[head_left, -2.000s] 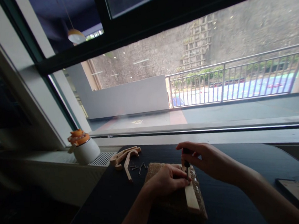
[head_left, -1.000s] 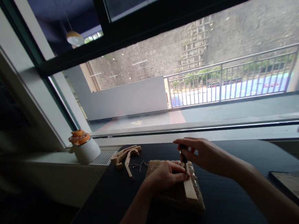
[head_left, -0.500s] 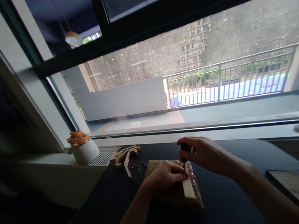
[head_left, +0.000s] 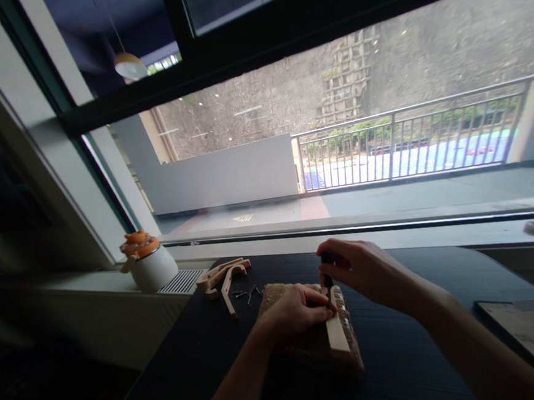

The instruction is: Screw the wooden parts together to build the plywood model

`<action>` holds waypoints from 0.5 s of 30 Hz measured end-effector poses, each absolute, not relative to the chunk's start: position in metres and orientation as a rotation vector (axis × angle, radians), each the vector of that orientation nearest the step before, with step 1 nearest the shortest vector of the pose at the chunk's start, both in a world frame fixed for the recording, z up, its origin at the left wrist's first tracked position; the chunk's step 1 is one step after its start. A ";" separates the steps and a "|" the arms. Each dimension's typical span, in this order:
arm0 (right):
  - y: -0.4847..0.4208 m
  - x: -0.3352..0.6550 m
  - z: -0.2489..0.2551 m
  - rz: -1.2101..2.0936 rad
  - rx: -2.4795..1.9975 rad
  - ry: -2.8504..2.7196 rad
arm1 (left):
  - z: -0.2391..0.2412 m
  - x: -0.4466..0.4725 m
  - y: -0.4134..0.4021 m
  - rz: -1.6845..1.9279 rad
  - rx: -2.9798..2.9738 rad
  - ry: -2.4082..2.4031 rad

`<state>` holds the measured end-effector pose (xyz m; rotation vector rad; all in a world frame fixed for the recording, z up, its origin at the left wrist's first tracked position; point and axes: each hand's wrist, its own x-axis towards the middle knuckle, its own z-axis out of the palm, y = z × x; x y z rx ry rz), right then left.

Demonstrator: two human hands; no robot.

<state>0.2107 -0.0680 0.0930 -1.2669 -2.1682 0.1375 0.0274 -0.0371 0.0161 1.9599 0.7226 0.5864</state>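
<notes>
My right hand [head_left: 355,267] grips the dark handle of a screwdriver [head_left: 328,278], which stands upright with its shaft pointing down. Below it lies a pale strip of wood [head_left: 337,336], resting along the right side of a brown block wrapped in clear plastic [head_left: 274,295]. My left hand [head_left: 298,308] is closed at the strip, its thumb and fingers pinched around the lower end of the screwdriver shaft. Whether a screw sits between those fingertips is hidden.
Curved wooden pieces [head_left: 229,280] and several loose screws [head_left: 251,292] lie at the back left of the dark table [head_left: 398,337]. A white pot with an orange lid [head_left: 152,267] stands on the sill. A flat framed item [head_left: 522,334] is at the right.
The fingers of my right hand have shifted slightly around the screwdriver handle, uncovering more of it. My left hand keeps its place on the wood.
</notes>
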 end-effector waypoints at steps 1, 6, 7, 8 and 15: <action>-0.068 0.210 0.093 0.123 -1.274 -2.166 | 0.016 0.027 -0.037 0.585 1.961 0.727; -0.072 0.212 0.092 0.200 -1.195 -2.208 | 0.016 0.027 -0.037 0.585 1.967 0.723; -0.072 0.213 0.092 0.235 -1.182 -2.208 | 0.016 0.027 -0.037 0.585 1.969 0.722; -0.072 0.213 0.091 0.266 -1.178 -2.202 | 0.017 0.027 -0.037 0.585 1.972 0.722; -0.066 0.213 0.091 0.329 -1.184 -2.156 | 0.017 0.027 -0.037 0.598 1.972 0.699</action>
